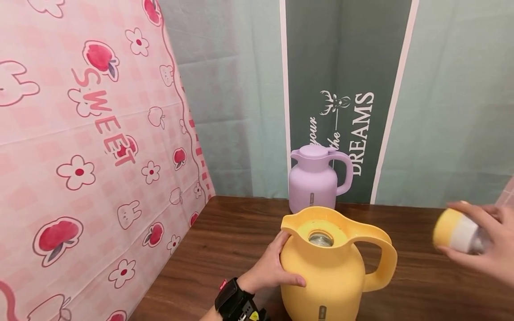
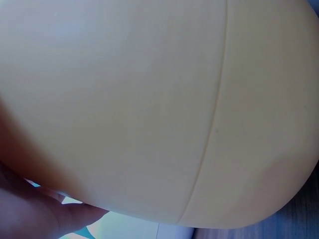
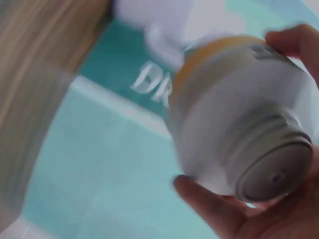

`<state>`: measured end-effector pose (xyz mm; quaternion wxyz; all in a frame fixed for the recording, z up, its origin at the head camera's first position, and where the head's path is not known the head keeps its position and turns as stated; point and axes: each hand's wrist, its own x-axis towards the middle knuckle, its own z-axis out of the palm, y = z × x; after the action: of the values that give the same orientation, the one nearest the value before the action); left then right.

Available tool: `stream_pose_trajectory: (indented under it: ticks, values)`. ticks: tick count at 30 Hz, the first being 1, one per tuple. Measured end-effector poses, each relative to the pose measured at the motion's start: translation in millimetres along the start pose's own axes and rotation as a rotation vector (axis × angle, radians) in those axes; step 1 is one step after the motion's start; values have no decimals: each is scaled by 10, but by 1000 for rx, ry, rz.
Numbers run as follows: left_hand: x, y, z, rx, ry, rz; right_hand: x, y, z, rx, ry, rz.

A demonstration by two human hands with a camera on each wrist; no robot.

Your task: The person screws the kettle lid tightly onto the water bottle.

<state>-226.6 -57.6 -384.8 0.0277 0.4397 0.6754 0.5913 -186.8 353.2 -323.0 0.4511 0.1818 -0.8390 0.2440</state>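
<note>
So, the L hand (image 1: pixel 274 269) is spread wide & bent round a big, round, yellow plastic jug (image 1: pixel 325 278) w/ a loop handle (image 1: pixel 385 261), its top hole (image 1: pixel 320 240) showing. That jug's fwd of the back edge of the brown wood-look table (image 1: pixel 225 240). The R hand (image 1: pixel 495 245), fingers part bent, grips a round yellow, white & grey plastic stopper (image 1: pixel 457 229) in the air, apart from the jug. A light purple plastic jug (image 1: pixel 313 185) stands at the back edge.
</note>
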Motion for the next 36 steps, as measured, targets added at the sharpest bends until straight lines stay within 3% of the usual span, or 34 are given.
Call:
stream_pose_trajectory:
  ticks: [2,6,14,19,22,30,36]
  values:
    - [-2,-6,-5,-1,-1,12,161,-323,-3,-8,-9,67]
    - [-13,-20,-13,12,0,12,384,-785,13,117,-67,163]
    - [-17,-41,-4,1,-8,-7,620,-1322,157,351,-85,148]
    - [-10,-22,-1,23,5,20,651,-1500,331,425,-110,16]
    - [-13,-15,-6,32,10,28,626,-1590,432,440,-152,-17]
    - [-9,-17,-3,5,10,-1,548,-1708,625,481,-326,64]
    - [-5,-8,1,-12,1,-4,539,-1718,650,380,-336,44]
